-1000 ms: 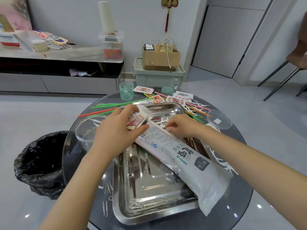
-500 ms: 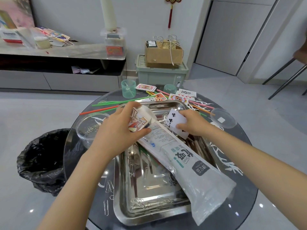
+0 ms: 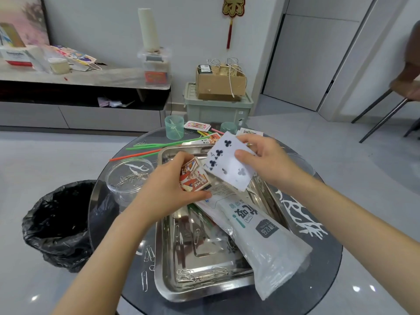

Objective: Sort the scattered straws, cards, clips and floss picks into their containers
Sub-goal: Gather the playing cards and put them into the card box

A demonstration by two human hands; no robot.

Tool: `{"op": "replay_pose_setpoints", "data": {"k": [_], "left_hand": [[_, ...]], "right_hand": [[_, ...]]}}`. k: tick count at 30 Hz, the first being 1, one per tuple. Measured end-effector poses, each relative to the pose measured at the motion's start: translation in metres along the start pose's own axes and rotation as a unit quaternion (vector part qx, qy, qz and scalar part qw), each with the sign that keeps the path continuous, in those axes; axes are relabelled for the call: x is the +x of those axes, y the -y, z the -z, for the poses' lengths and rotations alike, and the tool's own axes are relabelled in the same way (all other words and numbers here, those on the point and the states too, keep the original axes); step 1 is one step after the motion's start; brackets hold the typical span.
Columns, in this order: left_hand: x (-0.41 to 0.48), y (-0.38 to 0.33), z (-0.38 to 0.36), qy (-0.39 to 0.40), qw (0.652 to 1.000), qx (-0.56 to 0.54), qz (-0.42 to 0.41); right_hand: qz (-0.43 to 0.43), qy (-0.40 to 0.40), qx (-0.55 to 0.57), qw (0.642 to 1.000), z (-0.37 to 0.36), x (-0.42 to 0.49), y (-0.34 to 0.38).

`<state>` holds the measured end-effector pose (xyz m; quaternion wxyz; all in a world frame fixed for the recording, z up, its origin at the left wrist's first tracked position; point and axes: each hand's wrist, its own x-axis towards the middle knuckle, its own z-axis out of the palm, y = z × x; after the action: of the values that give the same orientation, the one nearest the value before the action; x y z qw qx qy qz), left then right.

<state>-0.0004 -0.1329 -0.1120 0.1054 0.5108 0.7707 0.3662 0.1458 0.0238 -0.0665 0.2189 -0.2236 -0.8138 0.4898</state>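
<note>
- The left hand (image 3: 168,189) grips a small stack of cards (image 3: 194,178) above the steel tray (image 3: 204,291).
- The right hand (image 3: 268,160) pinches a clubs card (image 3: 229,165), face up, just beside the stack.
- A white plastic sleeve (image 3: 261,239) lies slantwise across the tray, its near end overhanging the rim.
- Paper clips (image 3: 193,275) lie in the tray's near corner. More sit in a clear round tub (image 3: 129,178) on the dark counter (image 3: 318,280).
- Green and orange straws (image 3: 156,146) lie beyond the tray.

I am looking down from the head — one camera, close above the round table (image 3: 322,298).
</note>
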Motion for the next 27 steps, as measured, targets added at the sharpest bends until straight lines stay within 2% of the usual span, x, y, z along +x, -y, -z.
{"op": "replay_pose_setpoints", "data": {"k": [4, 7, 11, 16, 27], "left_hand": [[-0.002, -0.001, 0.0, -0.012, 1.0, 0.007, -0.023], [-0.003, -0.003, 0.001, -0.016, 0.999, -0.002, -0.035], [-0.004, -0.002, 0.003, -0.018, 0.999, 0.004, -0.038], [-0.005, -0.003, 0.003, -0.007, 0.997, 0.045, -0.063], [-0.003, -0.011, 0.003, 0.0, 0.998, -0.003, -0.067]], "right_hand": [[0.006, 0.039, -0.011, 0.999, -0.007, -0.004, 0.001], [-0.009, 0.016, -0.034, 0.999, -0.008, -0.003, 0.005], [0.02, -0.01, -0.079, 0.997, -0.006, 0.001, 0.011], [0.017, 0.078, -0.123, 0.989, -0.001, 0.005, 0.018], [0.009, 0.143, -0.194, 0.971, 0.009, 0.014, 0.04]]}}
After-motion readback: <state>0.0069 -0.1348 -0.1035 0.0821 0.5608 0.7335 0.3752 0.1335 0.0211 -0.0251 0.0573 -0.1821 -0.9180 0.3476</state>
